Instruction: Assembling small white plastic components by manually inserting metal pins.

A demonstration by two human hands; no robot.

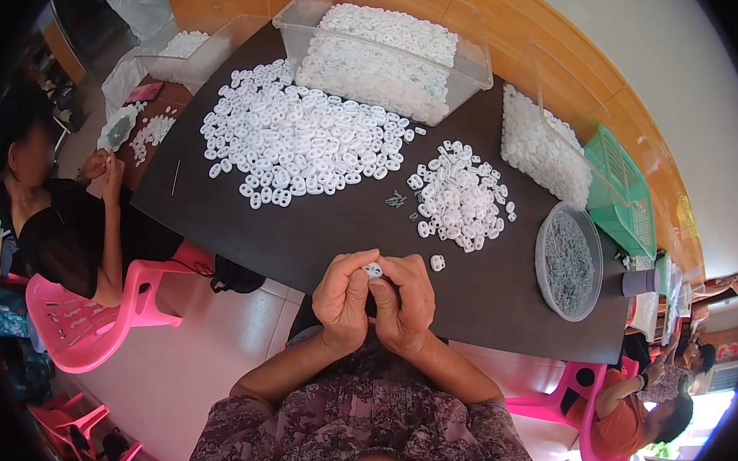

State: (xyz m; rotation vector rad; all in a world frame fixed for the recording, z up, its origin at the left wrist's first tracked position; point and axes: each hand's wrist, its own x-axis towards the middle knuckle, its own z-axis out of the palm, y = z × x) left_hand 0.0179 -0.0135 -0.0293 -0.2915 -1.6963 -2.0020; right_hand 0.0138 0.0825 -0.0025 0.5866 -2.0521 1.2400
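My left hand (pixel 342 302) and my right hand (pixel 407 304) meet in front of my body at the table's near edge. Pinched between their fingertips is a small white oval plastic piece (pixel 373 270) with dark holes. Both hands are closed on it, and the fingers hide part of it. A single loose white piece (pixel 437 262) lies just beyond my right hand. Farther off is a small pile of similar white pieces (pixel 462 198), with a few grey screws (pixel 396 198) beside its left edge. A much larger heap of flat white two-holed pieces (pixel 299 135) spreads over the far left.
On the dark table (pixel 244 224), a clear bin (pixel 469 73) of white pieces stands at the back. Another clear bin (pixel 548 148), a green basket (pixel 626 190) and a round tub (pixel 544 240) of screws stand right. At left a person (pixel 61 223) works, seated on a pink chair (pixel 88 333).
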